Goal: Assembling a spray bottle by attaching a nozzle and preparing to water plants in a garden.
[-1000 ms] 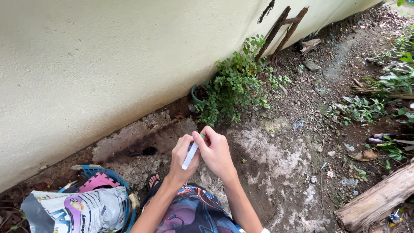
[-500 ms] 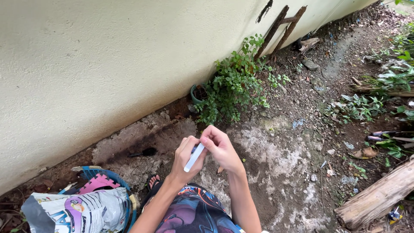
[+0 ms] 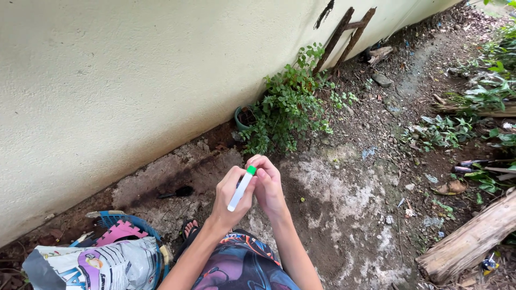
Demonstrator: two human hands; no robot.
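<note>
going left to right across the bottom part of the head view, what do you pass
printed sack → blue basket → left hand → white tube with a green cap → right hand → pale concrete patch → log

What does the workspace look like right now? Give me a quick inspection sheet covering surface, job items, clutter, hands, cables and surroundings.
Surface: bare ground, dirt with pale cement-like patches, no table.
Job's things: white marker with green tip, tilted, tip up.
Clutter: printed sack on a blue basket at lower left; small dark tool by the wall foot; log at right; scattered litter.
Hands: left hand grips the marker body; right hand closes at the green tip.
Cables: nothing seen.
Surroundings: pale plastered wall, leafy plant beside a green pot, wooden frame leaning on the wall, weeds at right.
</note>
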